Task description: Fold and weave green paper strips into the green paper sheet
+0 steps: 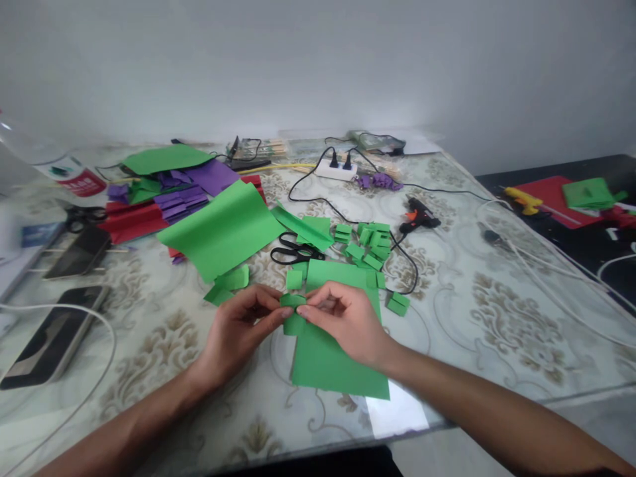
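A small piece of green paper [293, 301] is pinched between both hands, its upper edge bent over. My left hand [247, 313] grips its left side with thumb and forefinger. On the other side, my right hand [342, 318] holds it the same way. Beneath them lies a larger green sheet [338, 371]. Just past the fingers rest a small green paper square [294, 280] and black-handled scissors [293, 250]. A pile of small folded green pieces [372, 242] sits beyond the right hand, with one folded piece [397, 303] apart from it.
A curled green sheet [223, 232] and purple and red paper [134, 222] lie at the left, near two phones [54, 338] and a bottle [74, 172]. Behind are a power strip [336, 169] and a black glue gun [420, 216] with its cord. A yellow glue gun [524, 200] lies far right.
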A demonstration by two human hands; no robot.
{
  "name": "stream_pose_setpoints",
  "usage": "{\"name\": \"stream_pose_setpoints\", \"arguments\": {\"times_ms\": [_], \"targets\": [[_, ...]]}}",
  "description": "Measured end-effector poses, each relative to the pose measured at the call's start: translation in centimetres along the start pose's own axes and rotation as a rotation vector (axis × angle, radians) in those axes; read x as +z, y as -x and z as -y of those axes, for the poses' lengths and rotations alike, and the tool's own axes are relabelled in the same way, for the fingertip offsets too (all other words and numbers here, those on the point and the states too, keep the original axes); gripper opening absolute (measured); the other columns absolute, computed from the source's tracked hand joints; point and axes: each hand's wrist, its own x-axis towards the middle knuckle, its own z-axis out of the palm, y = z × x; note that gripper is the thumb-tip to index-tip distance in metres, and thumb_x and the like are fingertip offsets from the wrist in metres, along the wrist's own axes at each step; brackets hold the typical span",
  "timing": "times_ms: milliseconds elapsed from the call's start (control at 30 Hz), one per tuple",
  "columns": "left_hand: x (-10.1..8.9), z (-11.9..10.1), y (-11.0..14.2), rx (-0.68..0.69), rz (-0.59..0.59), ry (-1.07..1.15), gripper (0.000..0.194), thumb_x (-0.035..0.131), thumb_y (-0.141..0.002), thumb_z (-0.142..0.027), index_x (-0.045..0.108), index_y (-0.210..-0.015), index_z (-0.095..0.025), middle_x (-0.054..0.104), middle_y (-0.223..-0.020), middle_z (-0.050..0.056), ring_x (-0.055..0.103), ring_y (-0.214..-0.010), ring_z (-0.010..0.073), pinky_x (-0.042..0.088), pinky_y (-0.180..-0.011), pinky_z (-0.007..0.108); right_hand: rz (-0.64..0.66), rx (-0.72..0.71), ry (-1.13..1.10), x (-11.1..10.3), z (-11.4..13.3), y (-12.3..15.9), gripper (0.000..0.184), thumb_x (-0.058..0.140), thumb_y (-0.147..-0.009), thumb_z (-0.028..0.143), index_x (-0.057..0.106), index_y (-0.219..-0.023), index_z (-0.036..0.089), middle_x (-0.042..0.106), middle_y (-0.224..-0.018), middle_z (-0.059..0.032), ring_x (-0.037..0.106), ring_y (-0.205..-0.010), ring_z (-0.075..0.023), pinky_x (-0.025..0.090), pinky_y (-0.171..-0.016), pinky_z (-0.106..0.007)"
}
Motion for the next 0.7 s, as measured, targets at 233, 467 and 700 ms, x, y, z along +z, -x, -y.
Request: {"name": "stream_pose_setpoints", "arguments": {"times_ms": [233,467,700], "targets": [[0.24,0.08,0.03,-0.068,0.038,0.048,0.025,0.088,-0.083,-0.038,0.069,-0.082,-0.020,0.069,-0.073,-0.001,0.065,-0.065,0.0146,0.054,-0.059,0.024,-0.020,-0.062,0.006,-0.15,-0.16,-0.06,0.036,0.088,-0.078,0.052,0.070,-0.078,0.021,0.078,-0.088,-0.0040,0.072,-0.078,-0.0181,0.059,-0.074,-0.033],[0.02,0.24,-0.18,-0.120,0.060,0.056,0.025,0.087,-0.083,-0.037,0.069,-0.077,-0.020,0.067,-0.069,-0.001,0.062,-0.063,0.0137,0.050,-0.057,0.023,-0.022,-0.075,-0.023,-0.09,-0.06,-0.03,0.030,0.090,-0.079,0.046,0.072,-0.077,0.021,0.080,-0.092,-0.0050,0.075,-0.082,-0.0188,0.061,-0.079,-0.034],[-0.07,0.03,0.05,-0.094,0.060,0.082,0.023,0.081,-0.091,-0.039,0.069,-0.087,-0.020,0.070,-0.077,0.000,0.067,-0.072,0.0151,0.054,-0.066,0.025,-0.011,-0.059,0.021,-0.11,0.20,0.00,0.028,0.087,-0.080,0.043,0.071,-0.079,0.021,0.076,-0.080,-0.0025,0.069,-0.071,-0.0165,0.056,-0.068,-0.031]]}}
